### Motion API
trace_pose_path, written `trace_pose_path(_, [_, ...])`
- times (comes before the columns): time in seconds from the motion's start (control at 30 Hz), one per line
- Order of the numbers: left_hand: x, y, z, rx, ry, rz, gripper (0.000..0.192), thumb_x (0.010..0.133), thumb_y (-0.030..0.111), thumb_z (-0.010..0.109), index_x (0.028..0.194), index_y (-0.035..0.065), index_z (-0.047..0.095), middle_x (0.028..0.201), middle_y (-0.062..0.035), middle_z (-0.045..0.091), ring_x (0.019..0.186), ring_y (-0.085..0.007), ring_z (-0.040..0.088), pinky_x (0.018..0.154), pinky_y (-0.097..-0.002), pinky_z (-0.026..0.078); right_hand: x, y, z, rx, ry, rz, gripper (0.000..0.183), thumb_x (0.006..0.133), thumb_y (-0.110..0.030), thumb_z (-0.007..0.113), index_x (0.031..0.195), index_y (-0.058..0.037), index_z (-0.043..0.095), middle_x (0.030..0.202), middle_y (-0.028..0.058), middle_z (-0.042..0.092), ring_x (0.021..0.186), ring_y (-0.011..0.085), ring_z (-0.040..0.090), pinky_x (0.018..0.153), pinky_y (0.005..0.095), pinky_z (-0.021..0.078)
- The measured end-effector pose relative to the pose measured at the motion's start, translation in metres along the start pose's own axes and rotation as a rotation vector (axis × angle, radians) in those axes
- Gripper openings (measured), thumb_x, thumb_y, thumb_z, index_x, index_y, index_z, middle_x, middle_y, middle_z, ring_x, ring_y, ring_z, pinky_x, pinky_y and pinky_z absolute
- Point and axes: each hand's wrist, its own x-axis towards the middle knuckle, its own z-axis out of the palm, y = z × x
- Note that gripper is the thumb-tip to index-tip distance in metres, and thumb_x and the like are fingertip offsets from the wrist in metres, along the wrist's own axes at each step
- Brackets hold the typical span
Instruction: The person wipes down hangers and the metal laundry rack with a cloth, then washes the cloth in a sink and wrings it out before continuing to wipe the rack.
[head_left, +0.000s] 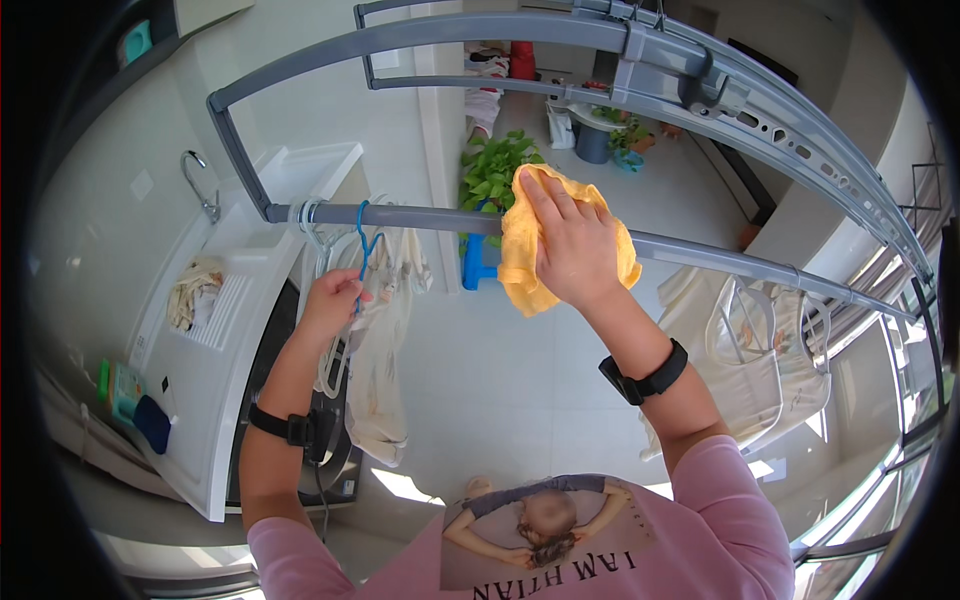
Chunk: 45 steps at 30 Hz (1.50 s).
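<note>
My right hand (581, 251) lies on a yellow towelling cloth (523, 289), which is draped over a grey metal drying-rack rail (435, 218). The fingers point away from me across the cloth, and the thumb is hard to make out. At the left, my left hand (332, 300) pinches a blue clothes hanger (363, 240) whose hook sits over the same rail. Several white hangers (319, 244) crowd the rail's left end. Beside the blue hanger hangs a pale patterned garment (379, 367). How that garment is attached is partly hidden.
On the left, a white counter (217, 367) has a faucet (201, 184), bundled cloth (196, 292) and a detergent bottle (124, 390). Pale garments (720, 360) hang at the rail's right. The rack's upper beam (450, 28) arches overhead. A leafy plant (495, 169) stands beyond the rail.
</note>
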Motion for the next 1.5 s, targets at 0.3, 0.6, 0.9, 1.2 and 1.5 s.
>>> trace_pose_path(0.3, [-0.036, 0.093, 0.057, 0.922, 0.330, 1.076, 0.034, 0.077, 0.010, 0.060, 0.109, 0.0043, 0.055, 0.106, -0.0078, 0.059, 0.094, -0.0253, 0.056, 0.089, -0.0378, 0.042, -0.002, 0.004, 0.001, -0.129, -0.099, -0.029, 0.066, 0.077, -0.024, 0.056, 0.138, -0.0241, 0.030, 0.126, 0.0100, 0.049, 0.093, 0.0287, 0.056, 0.086, 0.0494, 0.0387])
trace_pose_path(0.6, [0.020, 0.102, 0.060, 1.358, 0.063, 0.791, 0.029, 0.080, 0.022, 0.060, 0.105, 0.0079, 0.057, 0.101, -0.0058, 0.060, 0.101, -0.0223, 0.053, 0.104, -0.0490, 0.025, 0.037, -0.007, -0.003, -0.078, -0.678, -0.018, 0.038, 0.079, -0.031, 0.056, 0.108, -0.0075, 0.050, 0.084, 0.0119, 0.062, 0.078, 0.0248, 0.061, 0.069, 0.0432, 0.0456])
trace_pose_path(0.9, [0.020, 0.102, 0.059, 1.297, 0.087, 0.853, 0.025, 0.080, 0.019, 0.059, 0.103, 0.0075, 0.056, 0.098, -0.0063, 0.060, 0.100, -0.0240, 0.053, 0.103, -0.0496, 0.025, 0.085, -0.006, 0.033, 0.477, -0.911, -0.061, 0.035, 0.084, -0.030, 0.045, 0.096, -0.0031, 0.063, 0.092, 0.0164, 0.063, 0.086, 0.0317, 0.061, 0.074, 0.0405, 0.0474])
trace_pose_path(1.2, [0.028, 0.081, 0.054, 1.226, 0.191, 0.959, 0.021, 0.080, 0.016, 0.057, 0.100, 0.0094, 0.057, 0.094, -0.0023, 0.060, 0.097, -0.0222, 0.054, 0.102, -0.0518, 0.025, 0.060, -0.061, 0.037, 0.137, -0.484, -0.189, 0.025, 0.080, -0.021, 0.051, 0.098, -0.0031, 0.054, 0.080, 0.0113, 0.062, 0.078, 0.0240, 0.062, 0.064, 0.0360, 0.0484])
trace_pose_path(1.5, [0.025, 0.089, 0.055, 1.214, 0.159, 0.925, 0.028, 0.079, 0.025, 0.061, 0.103, 0.0114, 0.057, 0.093, -0.0017, 0.060, 0.096, -0.0212, 0.054, 0.101, -0.0525, 0.026, 0.013, 0.000, 0.018, -0.206, -0.166, -0.440, 0.044, 0.078, -0.017, 0.054, 0.118, -0.0065, 0.041, 0.088, 0.0051, 0.054, 0.078, 0.0197, 0.058, 0.066, 0.0322, 0.0435])
